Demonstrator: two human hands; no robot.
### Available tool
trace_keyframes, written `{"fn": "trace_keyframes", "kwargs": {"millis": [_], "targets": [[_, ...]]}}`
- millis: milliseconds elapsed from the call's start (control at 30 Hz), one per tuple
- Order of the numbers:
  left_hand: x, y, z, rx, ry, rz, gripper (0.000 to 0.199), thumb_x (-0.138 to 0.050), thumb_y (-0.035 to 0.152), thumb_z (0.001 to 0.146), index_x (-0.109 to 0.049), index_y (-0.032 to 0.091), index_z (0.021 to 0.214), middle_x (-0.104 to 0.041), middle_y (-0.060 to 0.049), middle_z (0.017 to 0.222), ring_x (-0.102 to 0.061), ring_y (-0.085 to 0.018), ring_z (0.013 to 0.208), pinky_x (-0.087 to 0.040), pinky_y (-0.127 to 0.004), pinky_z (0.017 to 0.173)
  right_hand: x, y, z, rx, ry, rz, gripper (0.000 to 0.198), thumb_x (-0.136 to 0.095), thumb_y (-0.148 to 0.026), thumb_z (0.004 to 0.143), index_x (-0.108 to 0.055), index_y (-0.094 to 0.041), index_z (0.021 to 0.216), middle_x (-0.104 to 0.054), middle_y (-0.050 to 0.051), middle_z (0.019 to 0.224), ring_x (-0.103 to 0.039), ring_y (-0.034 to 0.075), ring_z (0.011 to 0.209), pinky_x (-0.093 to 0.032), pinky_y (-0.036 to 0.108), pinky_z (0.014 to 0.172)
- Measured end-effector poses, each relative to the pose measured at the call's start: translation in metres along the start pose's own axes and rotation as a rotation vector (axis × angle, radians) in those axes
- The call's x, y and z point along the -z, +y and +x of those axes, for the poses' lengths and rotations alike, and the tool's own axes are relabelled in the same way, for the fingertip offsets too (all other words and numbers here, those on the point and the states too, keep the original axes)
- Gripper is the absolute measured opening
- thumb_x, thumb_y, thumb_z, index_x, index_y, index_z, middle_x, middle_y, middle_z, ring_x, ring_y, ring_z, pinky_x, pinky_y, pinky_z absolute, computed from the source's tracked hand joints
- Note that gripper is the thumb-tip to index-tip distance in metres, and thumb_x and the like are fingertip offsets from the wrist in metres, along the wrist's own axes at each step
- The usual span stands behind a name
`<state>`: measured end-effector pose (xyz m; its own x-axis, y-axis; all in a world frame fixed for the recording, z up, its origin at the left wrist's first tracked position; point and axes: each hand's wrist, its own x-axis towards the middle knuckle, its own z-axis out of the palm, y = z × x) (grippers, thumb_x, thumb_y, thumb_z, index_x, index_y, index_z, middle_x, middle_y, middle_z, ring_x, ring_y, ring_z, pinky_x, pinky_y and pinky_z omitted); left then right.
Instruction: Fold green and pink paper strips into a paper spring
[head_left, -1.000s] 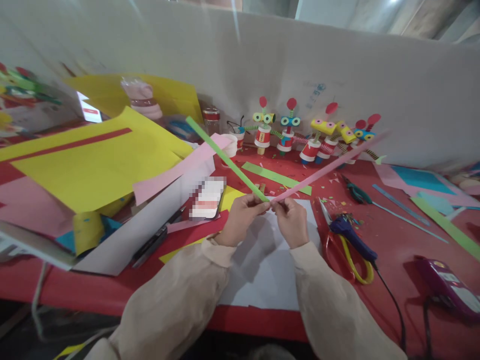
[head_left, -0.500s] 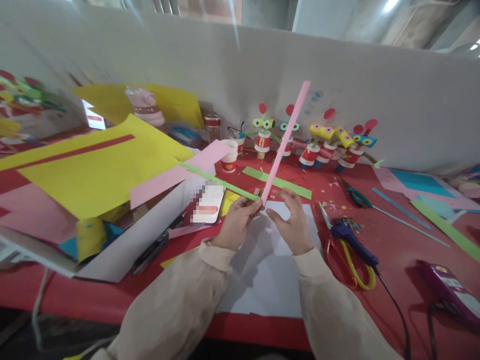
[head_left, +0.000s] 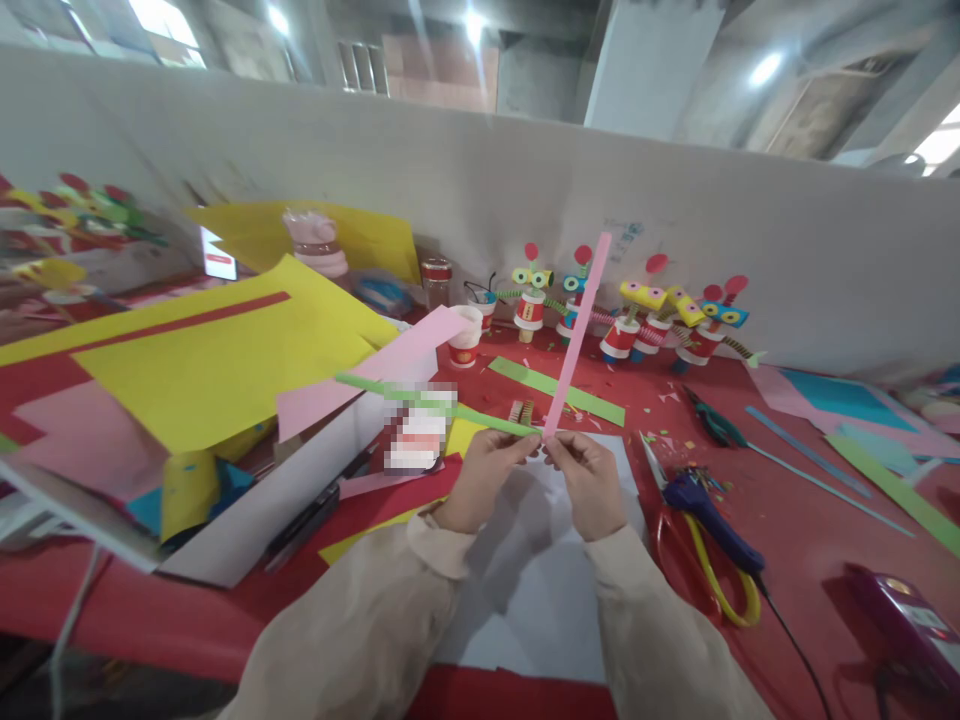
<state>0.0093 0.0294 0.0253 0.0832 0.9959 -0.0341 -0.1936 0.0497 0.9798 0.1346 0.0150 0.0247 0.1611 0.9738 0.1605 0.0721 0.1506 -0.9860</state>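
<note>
Over a white sheet (head_left: 536, 600), my left hand (head_left: 487, 475) and my right hand (head_left: 589, 485) meet fingertip to fingertip. Between the left thumb and fingers is the end of a green paper strip (head_left: 487, 418), which stretches away to the left. A pink paper strip (head_left: 577, 345) rises from the same spot, its lower end pinched by my right hand. The two strips meet at an angle; the fingers partly cover the joint. Just beyond the hands lie small folded paper springs (head_left: 520, 411) and a flat green strip (head_left: 555, 390).
Paper-cup figures (head_left: 530, 310) stand along the back wall, beside white cups (head_left: 463, 345). To the right lie scissors (head_left: 709, 570), a blue glue gun (head_left: 705, 510) with a cord, and pliers (head_left: 712, 415). Yellow sheets (head_left: 210, 370) and a phone (head_left: 420, 440) are at left.
My right hand, open beside the strips before, has closed on the pink strip's lower end. The view has tilted upward, so things sit lower in it.
</note>
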Motion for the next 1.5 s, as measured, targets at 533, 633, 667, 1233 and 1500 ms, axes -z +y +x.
{"fn": "trace_keyframes", "kwargs": {"millis": [533, 633, 667, 1233, 1500], "targets": [[0.004, 0.002, 0.004, -0.010, -0.019, 0.059, 0.021, -0.064, 0.032, 0.066, -0.062, 0.014, 0.055, -0.057, -0.001, 0.054, -0.050, -0.013, 0.056, -0.037, -0.026, 0.055, -0.005, 0.004, -0.004, -0.032, 0.010, 0.002, 0.026, -0.064, -0.043, 0.071, -0.067, -0.017, 0.077, -0.068, 0.005, 0.074, -0.059, 0.017, 0.069, -0.047, 0.029, 0.064], [0.003, 0.003, 0.004, 0.009, -0.047, -0.004, 0.019, -0.064, 0.029, 0.065, -0.061, 0.013, 0.055, -0.055, -0.001, 0.054, -0.048, -0.012, 0.055, -0.036, -0.025, 0.055, -0.006, 0.002, -0.006, -0.018, 0.004, 0.022, 0.026, -0.063, -0.041, 0.073, -0.068, -0.017, 0.083, -0.069, 0.005, 0.078, -0.059, 0.017, 0.069, -0.048, 0.029, 0.064], [0.003, 0.003, 0.005, 0.016, -0.051, -0.016, 0.019, -0.064, 0.029, 0.065, -0.061, 0.013, 0.055, -0.055, -0.001, 0.054, -0.048, -0.012, 0.055, -0.035, -0.025, 0.055, -0.006, 0.002, -0.006, -0.018, 0.000, 0.020, 0.026, -0.063, -0.041, 0.073, -0.068, -0.017, 0.084, -0.069, 0.004, 0.078, -0.059, 0.016, 0.068, -0.047, 0.028, 0.064], [0.013, -0.001, 0.010, 0.134, -0.133, -0.190, 0.014, -0.073, 0.023, 0.058, -0.068, 0.014, 0.067, -0.062, -0.002, 0.066, -0.052, -0.011, 0.062, -0.040, -0.025, 0.062, -0.009, -0.001, 0.000, -0.195, -0.019, 0.402, 0.016, -0.073, -0.031, 0.062, -0.069, -0.018, 0.069, -0.063, -0.001, 0.062, -0.052, 0.008, 0.057, -0.042, 0.022, 0.058], [0.013, 0.007, 0.005, 0.214, -0.110, -0.297, 0.016, -0.075, 0.018, 0.055, -0.068, 0.018, 0.069, -0.062, 0.000, 0.068, -0.053, -0.010, 0.064, -0.041, -0.022, 0.061, -0.008, -0.001, 0.000, -0.256, -0.072, 0.429, 0.016, -0.074, -0.030, 0.060, -0.070, -0.017, 0.069, -0.063, -0.002, 0.059, -0.051, 0.008, 0.054, -0.041, 0.022, 0.055]]}}
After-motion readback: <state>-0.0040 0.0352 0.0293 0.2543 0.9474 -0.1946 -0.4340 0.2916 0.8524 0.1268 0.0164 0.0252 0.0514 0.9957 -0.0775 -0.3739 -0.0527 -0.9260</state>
